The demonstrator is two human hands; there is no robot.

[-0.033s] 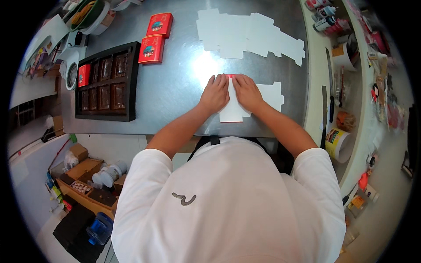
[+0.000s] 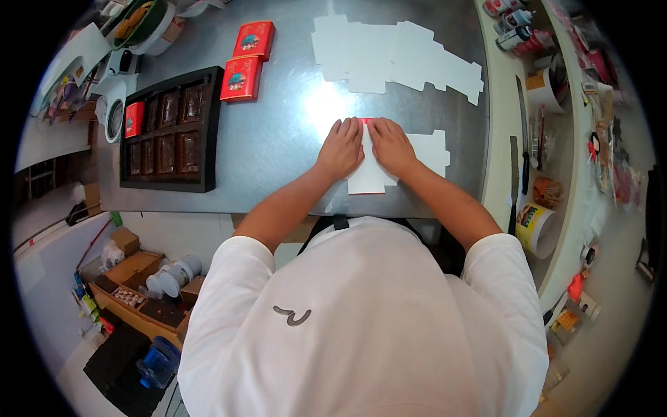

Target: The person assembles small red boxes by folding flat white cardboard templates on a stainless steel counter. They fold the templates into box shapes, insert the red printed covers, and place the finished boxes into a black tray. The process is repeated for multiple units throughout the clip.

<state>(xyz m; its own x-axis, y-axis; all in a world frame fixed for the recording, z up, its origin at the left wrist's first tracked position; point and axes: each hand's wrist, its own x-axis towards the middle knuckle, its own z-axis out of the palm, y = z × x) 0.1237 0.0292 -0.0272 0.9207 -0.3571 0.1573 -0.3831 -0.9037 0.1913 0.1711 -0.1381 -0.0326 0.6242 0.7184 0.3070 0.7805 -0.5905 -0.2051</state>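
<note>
A flat cardboard box blank [image 2: 366, 174], white on top with a thin red edge at the bottom, lies on the metal table in front of me. My left hand [image 2: 340, 149] is on its left side and my right hand [image 2: 394, 147] on its right, fingers together and curled at the far end. A small red strip [image 2: 365, 121] shows between my index fingers there. Both hands seem to grip the card; the undersides of the fingers are hidden. White side panels [image 2: 431, 151] with tabs stick out to the right, past my right hand.
More white box blanks [image 2: 379, 55] lie overlapped at the far side. Two red printed boxes [image 2: 241, 78] stand left of them. A black tray [image 2: 208, 167] with brown plastic compartments holds a small red box [image 2: 134, 119]. A shelf [image 2: 511, 104] with bottles and tools runs along the right.
</note>
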